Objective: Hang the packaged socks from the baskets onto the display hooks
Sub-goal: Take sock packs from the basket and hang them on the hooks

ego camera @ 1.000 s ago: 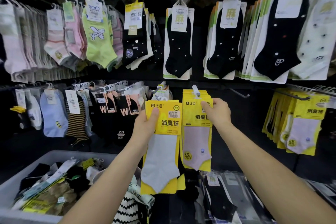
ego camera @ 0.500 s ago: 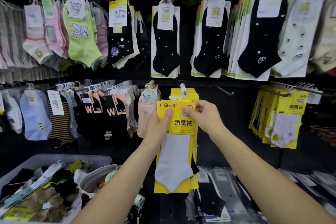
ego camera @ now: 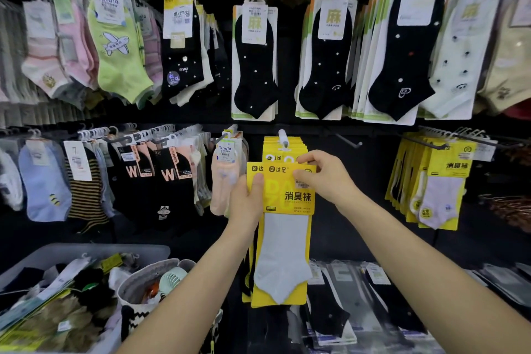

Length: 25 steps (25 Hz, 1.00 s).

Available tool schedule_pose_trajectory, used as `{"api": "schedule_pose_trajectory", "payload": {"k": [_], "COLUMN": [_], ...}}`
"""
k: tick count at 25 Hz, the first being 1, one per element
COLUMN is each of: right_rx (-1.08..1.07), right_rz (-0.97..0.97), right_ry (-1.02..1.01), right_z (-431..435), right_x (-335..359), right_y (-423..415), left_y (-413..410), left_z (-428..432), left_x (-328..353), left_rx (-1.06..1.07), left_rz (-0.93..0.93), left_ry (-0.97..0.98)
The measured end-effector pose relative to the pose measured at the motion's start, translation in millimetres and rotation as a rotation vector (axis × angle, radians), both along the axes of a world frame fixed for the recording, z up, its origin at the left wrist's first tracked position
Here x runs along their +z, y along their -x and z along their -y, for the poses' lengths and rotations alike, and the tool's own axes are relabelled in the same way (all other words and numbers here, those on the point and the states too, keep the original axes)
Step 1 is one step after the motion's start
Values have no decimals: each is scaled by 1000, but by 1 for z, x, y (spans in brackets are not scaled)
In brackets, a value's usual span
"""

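Note:
A yellow sock pack (ego camera: 283,238) with a pale grey sock hangs in front of me, just below a display hook (ego camera: 283,138) with a white tip. My left hand (ego camera: 248,198) grips its left edge, thumb on the front. My right hand (ego camera: 324,178) pinches the pack's top right corner. Behind it, a stack of matching yellow packs (ego camera: 284,149) hangs on that hook. A grey basket (ego camera: 86,250) at the lower left holds several loose sock packs.
Rows of hung socks fill the wall: black ones (ego camera: 254,66) above, striped and black ones (ego camera: 161,178) to the left, more yellow packs (ego camera: 439,181) to the right. A bare hook (ego camera: 349,141) juts out right of mine. Clear-wrapped socks (ego camera: 344,302) lie below.
My left hand has carried the yellow pack rightwards, in front of the hung stack. My right hand left the stack and now pinches the pack's top corner.

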State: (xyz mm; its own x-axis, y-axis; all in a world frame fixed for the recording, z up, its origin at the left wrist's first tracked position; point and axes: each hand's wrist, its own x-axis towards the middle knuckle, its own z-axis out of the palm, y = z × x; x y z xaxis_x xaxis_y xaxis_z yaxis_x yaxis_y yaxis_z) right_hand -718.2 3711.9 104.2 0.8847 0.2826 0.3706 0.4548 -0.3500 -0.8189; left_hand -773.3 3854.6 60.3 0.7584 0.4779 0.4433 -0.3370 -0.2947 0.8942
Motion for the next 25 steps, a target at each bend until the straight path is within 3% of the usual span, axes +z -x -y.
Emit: {"api": "schedule_pose_trajectory", "payload": {"k": [6, 10, 15, 20, 25], "right_rx": [-85, -107, -167, -210, -192], "right_rz": [192, 53, 118, 155, 90], "right_ry": [-78, -195, -105, -3, -51], "right_z": [-13, -11, -14, -35, -36], "right_x": [-6, 0, 26, 34, 29], "right_y": [2, -5, -25, -34, -39], "left_y": [-1, 2, 7, 17, 24], "left_z": [0, -7, -42, -72, -88], "left_x": [-1, -9, -9, -8, -7], "left_rx": [-4, -38, 31, 64, 84], "left_rz": [16, -18, -64, -66, -56], "left_ry": [12, 105, 197, 165, 205]}}
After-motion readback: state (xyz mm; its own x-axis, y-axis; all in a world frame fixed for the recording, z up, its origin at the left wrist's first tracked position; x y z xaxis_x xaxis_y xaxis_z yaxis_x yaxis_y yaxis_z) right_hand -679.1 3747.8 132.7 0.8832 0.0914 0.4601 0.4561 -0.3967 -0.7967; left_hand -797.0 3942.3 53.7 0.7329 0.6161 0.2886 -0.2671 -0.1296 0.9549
